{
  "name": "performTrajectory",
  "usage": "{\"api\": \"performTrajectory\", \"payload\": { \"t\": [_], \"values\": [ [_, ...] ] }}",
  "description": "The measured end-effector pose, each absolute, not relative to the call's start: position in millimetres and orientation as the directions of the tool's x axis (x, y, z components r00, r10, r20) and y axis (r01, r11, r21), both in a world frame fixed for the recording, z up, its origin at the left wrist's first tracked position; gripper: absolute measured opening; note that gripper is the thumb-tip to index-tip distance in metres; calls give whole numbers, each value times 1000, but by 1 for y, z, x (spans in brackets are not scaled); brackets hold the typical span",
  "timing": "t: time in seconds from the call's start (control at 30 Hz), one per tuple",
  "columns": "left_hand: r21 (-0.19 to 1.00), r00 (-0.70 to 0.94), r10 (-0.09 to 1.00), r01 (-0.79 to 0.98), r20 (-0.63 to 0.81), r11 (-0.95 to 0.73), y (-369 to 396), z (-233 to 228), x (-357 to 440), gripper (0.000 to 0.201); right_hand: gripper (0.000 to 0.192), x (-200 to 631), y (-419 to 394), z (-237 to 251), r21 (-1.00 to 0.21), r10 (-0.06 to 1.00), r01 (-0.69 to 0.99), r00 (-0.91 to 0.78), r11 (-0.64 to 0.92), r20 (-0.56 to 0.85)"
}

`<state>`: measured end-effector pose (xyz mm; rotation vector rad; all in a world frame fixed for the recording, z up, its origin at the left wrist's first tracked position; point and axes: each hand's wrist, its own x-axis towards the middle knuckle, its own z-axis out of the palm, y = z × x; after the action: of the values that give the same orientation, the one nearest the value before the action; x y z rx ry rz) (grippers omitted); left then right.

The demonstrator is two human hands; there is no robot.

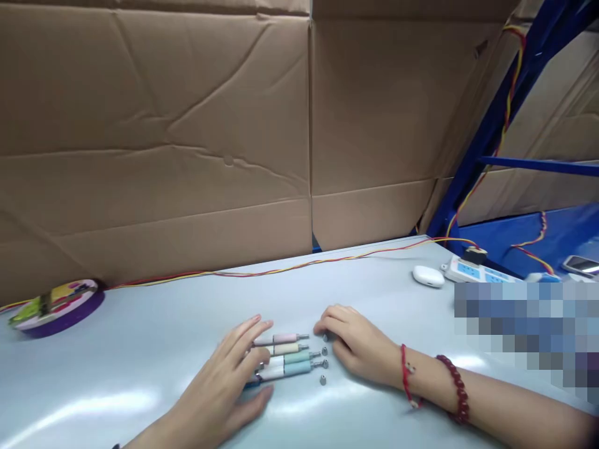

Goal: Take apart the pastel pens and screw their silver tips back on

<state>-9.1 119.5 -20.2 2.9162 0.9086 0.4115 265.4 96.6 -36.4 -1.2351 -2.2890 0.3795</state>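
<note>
Several pens with their front ends unscrewed lie side by side, pointing right: a pink pen [284, 338], a yellow pen [285, 349], a green pen [296, 358] and a blue pen [297, 368]. Bare metal refill ends stick out of them. My left hand [229, 377] rests over their rear ends with its fingers spread, hiding part of the barrels. Small metal cone tips stand in a column by the refills, among them a front tip [322, 380]. My right hand [358, 343] lies on the table, fingers bent and apart, beside the farthest cone tip [325, 337].
A round purple-edged box [60, 312] is at the far left. A white earbud case [428, 276] and a power strip [477, 271] lie at the right. Red and yellow wires [262, 273] run along the back edge below cardboard panels [154, 125]. A blue metal frame [486, 118] rises at the right.
</note>
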Motion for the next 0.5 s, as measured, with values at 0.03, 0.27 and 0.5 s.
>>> {"api": "performTrajectory", "payload": {
  "t": [0.03,0.27,0.5],
  "values": [
    [139,785,565,548,254,-825,119,-22,-9,14,38,265,96,-37,-466,839,699,-452,543,302],
    [141,802,552,534,230,-834,120,-21,-10,7,36,264,95,-33,-477,849,703,-436,528,298],
    [156,813,520,496,263,-854,118,-19,-9,10,38,265,95,-33,-468,842,700,-460,540,282]
  ]
}}
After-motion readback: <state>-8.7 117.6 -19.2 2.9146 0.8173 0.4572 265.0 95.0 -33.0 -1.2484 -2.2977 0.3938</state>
